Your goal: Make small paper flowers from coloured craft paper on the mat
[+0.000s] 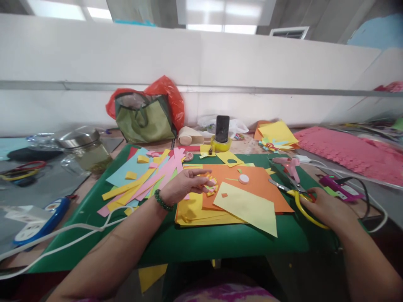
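Hands, two: left hand, half-curled at one small yellow-and-pink paper piece over the stacked sheets, grip cannot be told; right hand, partly closed at one pair of scissors, yellow-handled, blades parted, beside the orange paper, hold likewise unclear; beyond, one pink glue gun, one phone

Just behind the left hand there's a beaded bracelet, dark green, roundish beads, kinda shiny, one loop round the wrist. Forearms are bare behind both that one and the right hand, so it's looking like short sleeves or pushed-up ones, can't tell. Down below, between the hands, a bit of the top shows: purple-magenta with paler patches, print's too blurry to read.
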